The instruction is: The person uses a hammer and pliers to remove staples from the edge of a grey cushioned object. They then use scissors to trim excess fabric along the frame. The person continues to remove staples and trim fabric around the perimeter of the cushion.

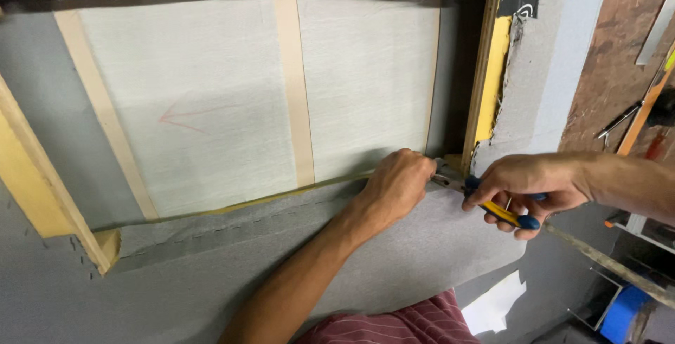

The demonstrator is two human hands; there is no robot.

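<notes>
1. The left hand (397, 186) is clenched, pinching the edge of the grey fabric (394, 245) where it meets the wooden frame (485, 69).
2. The right hand (524, 188) is closed around the blue and yellow handles of the pliers (485, 200), whose nose sits just beside the left fingertips at the frame's corner.
3. To the left of the fingers, a row of staples (211, 237) already pins the fabric along the rail; the corner under the fingers looks unfinished, as does the ragged fabric edge running up the side above them.
4. Room is tight at the corner itself: the frame's upright stands close above the pliers. Below and right of the hands the space is open, with a workbench (619, 55) well apart.
</notes>
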